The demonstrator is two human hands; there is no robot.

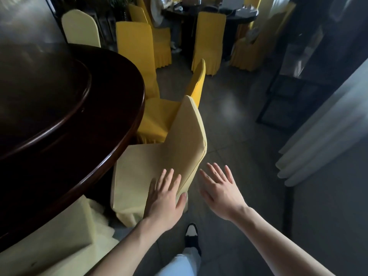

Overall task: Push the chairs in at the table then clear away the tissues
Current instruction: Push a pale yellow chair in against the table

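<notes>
1. Far to the left of both hands, the dark round worktop [119,100] is seen; its visible surface carries no tissues, so their whereabouts cannot be told.
2. Just ahead of the left hand [166,198], the pale yellow chair [179,148] is found, its seat partly tucked under the worktop edge and its back angled away from the edge. Beyond it a brighter yellow chair [159,116] is set at the same edge.
3. The chair is judged stiff in frame under a soft, loose fabric cover that may slip or bunch; it is probably light enough to be slid along the floor [239,148]. The firm upper edge of the backrest is judged the best place to be pressed or gripped.
4. The left hand is laid flat and open against the near corner of the backrest, fingers spread, thumb wrapped round the edge; nothing is clasped.
5. The right hand [219,192] is held open just to the right of the backrest, palm down, fingers splayed, apparently touching nothing.
</notes>
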